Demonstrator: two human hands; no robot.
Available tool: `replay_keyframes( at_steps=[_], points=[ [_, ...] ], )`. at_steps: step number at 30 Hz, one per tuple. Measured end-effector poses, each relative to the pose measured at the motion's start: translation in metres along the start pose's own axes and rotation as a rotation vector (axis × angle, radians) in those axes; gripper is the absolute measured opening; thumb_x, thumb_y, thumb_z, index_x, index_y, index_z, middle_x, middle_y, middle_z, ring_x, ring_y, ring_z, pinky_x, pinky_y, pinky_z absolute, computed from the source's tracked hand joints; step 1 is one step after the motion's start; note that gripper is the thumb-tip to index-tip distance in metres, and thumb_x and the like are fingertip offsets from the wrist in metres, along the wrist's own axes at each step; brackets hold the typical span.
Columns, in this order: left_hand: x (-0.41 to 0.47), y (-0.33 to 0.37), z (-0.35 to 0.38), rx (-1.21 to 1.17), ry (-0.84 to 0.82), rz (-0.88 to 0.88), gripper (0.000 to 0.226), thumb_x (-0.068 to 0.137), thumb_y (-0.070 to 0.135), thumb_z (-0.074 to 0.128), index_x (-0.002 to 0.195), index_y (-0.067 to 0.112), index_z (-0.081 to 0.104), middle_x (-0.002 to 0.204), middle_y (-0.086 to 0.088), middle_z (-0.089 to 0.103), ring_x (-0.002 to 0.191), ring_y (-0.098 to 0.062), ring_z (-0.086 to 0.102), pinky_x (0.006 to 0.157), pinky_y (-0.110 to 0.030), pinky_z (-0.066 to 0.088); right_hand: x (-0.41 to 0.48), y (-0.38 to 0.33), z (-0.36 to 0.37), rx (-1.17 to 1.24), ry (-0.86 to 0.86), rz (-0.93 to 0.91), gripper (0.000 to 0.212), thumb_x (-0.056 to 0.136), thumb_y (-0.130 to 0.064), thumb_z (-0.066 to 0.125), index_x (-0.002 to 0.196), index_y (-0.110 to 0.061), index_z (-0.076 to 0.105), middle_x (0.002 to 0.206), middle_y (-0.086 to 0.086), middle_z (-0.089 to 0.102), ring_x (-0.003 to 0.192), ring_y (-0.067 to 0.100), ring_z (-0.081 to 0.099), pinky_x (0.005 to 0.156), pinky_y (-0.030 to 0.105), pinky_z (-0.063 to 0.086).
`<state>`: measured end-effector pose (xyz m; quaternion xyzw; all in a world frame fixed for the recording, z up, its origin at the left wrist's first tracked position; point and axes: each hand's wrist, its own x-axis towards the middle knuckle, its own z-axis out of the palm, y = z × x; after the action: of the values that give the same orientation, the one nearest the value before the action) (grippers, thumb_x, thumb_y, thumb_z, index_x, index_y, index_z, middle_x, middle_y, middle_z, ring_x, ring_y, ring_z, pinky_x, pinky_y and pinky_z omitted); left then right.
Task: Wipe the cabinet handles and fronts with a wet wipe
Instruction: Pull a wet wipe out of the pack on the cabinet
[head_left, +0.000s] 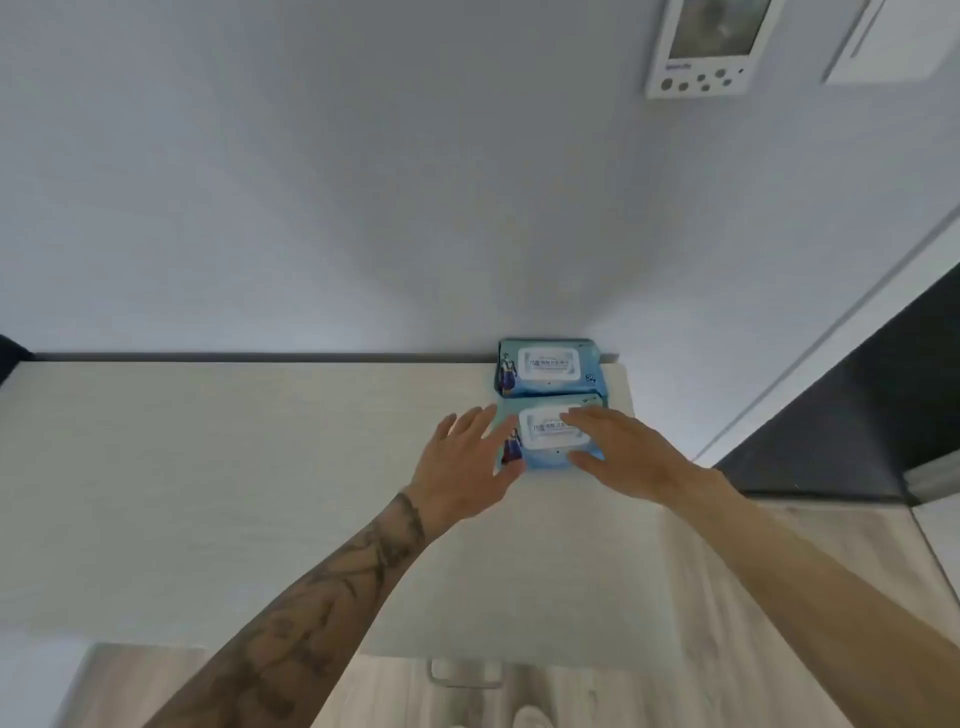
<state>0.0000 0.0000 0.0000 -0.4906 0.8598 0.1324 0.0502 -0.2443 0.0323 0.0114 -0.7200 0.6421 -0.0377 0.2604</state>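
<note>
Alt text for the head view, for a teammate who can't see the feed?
Both hands reach the nearer wet-wipe pack of two blue ones on a pale cabinet top: left hand, fingers spread, at its left end, right hand over its white lid. The second pack lies behind it by the wall; a cabinet handle shows below.

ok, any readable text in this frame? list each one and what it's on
"50", probably, but blurred: right end of the far pack.
Lid label on the far pack: printed line, too blurred to read.
Lid label on the near pack: printed line, too blurred to read, partly under the fingers.
Small brand word under the screen of the wall panel: too blurred to read.
Nothing else carries text.
</note>
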Motion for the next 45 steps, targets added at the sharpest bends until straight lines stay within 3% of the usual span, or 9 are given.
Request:
replay_keyframes(
  at_steps=[8, 19, 23, 27, 30, 35, 38, 41, 45],
  points=[
    [0.050, 0.000, 0.062, 0.030, 0.059, 0.043, 0.069, 0.112, 0.058, 0.033, 0.171, 0.027, 0.015, 0.178, -0.003, 0.012, 0.164, -0.023, 0.009, 0.133, -0.042, 0.010, 0.037, 0.027, 0.038, -0.144, 0.087, -0.078, 0.057, 0.108, -0.034, 0.059, 0.160, -0.023, 0.041, 0.169, -0.002, 0.036, 0.156, 0.019, 0.031, 0.127, 0.035, 0.026],
    [0.061, -0.010, 0.080, -0.104, 0.141, 0.052, 0.071, 0.112, 0.055, 0.036, 0.172, 0.027, 0.010, 0.179, 0.003, 0.006, 0.165, -0.015, 0.003, 0.135, -0.038, 0.009, 0.042, 0.030, 0.060, -0.114, 0.310, -0.072, 0.045, 0.097, -0.031, 0.076, 0.137, -0.014, 0.067, 0.137, 0.003, 0.067, 0.127, 0.027, 0.061, 0.106, 0.041, 0.049],
    [0.059, -0.005, 0.088, -0.167, 0.165, 0.004, 0.073, 0.111, 0.055, 0.041, 0.171, 0.027, 0.009, 0.178, 0.005, 0.006, 0.165, -0.014, 0.002, 0.134, -0.038, 0.014, 0.040, 0.025, 0.057, -0.187, 0.306, -0.093, 0.038, 0.102, -0.031, 0.069, 0.136, -0.014, 0.068, 0.134, 0.004, 0.068, 0.122, 0.029, 0.063, 0.101, 0.043, 0.054],
    [0.060, -0.001, 0.092, -0.276, 0.230, -0.023, 0.085, 0.107, 0.050, 0.056, 0.171, 0.026, 0.006, 0.177, 0.004, 0.015, 0.164, -0.014, 0.010, 0.131, -0.035, 0.016, 0.043, 0.021, 0.042, -0.169, 0.383, -0.111, 0.027, 0.109, -0.027, 0.057, 0.125, -0.012, 0.072, 0.119, 0.006, 0.074, 0.104, 0.030, 0.071, 0.082, 0.042, 0.057],
    [0.059, 0.002, 0.094, -0.318, 0.230, -0.055, 0.091, 0.106, 0.049, 0.061, 0.170, 0.026, 0.001, 0.177, 0.004, 0.017, 0.163, -0.015, 0.013, 0.129, -0.032, 0.013, 0.059, 0.019, 0.028, -0.077, 0.433, -0.040, 0.028, 0.110, -0.027, 0.054, 0.123, -0.012, 0.073, 0.117, 0.007, 0.072, 0.104, 0.029, 0.066, 0.082, 0.038, 0.054],
    [0.051, 0.005, 0.098, -0.284, 0.245, -0.026, 0.083, 0.109, 0.054, 0.050, 0.167, 0.037, -0.006, 0.177, 0.001, 0.017, 0.163, -0.019, 0.013, 0.133, -0.039, 0.017, 0.082, 0.012, 0.027, 0.150, 0.588, 0.159, 0.032, 0.100, -0.008, 0.070, 0.130, -0.010, 0.059, 0.129, 0.011, 0.053, 0.108, 0.031, 0.063, 0.086, 0.045, 0.063],
    [0.057, 0.002, 0.091, -0.263, 0.288, -0.034, 0.072, 0.110, 0.055, 0.043, 0.171, 0.032, 0.013, 0.169, -0.002, 0.032, 0.156, -0.021, 0.027, 0.128, -0.038, 0.025, 0.079, 0.011, 0.039, 0.229, 0.584, 0.124, 0.030, 0.097, -0.003, 0.070, 0.118, -0.013, 0.052, 0.122, 0.004, 0.054, 0.096, 0.025, 0.065, 0.082, 0.045, 0.063],
    [0.066, -0.002, 0.084, -0.199, 0.283, -0.004, 0.074, 0.109, 0.056, 0.046, 0.171, 0.027, 0.018, 0.159, -0.002, 0.036, 0.148, -0.022, 0.031, 0.122, -0.037, 0.028, 0.071, 0.016, 0.052, 0.192, 0.482, 0.005, 0.016, 0.101, -0.014, 0.068, 0.116, -0.013, 0.060, 0.122, 0.000, 0.057, 0.108, 0.021, 0.063, 0.089, 0.036, 0.061],
    [0.072, -0.009, 0.080, -0.180, 0.247, 0.011, 0.081, 0.105, 0.062, 0.051, 0.171, 0.025, 0.019, 0.157, -0.002, 0.035, 0.147, -0.022, 0.029, 0.121, -0.037, 0.029, 0.064, 0.022, 0.059, 0.171, 0.370, -0.059, 0.028, 0.094, -0.023, 0.078, 0.119, -0.016, 0.069, 0.119, -0.005, 0.062, 0.116, 0.015, 0.056, 0.100, 0.028, 0.049]
  ],
)
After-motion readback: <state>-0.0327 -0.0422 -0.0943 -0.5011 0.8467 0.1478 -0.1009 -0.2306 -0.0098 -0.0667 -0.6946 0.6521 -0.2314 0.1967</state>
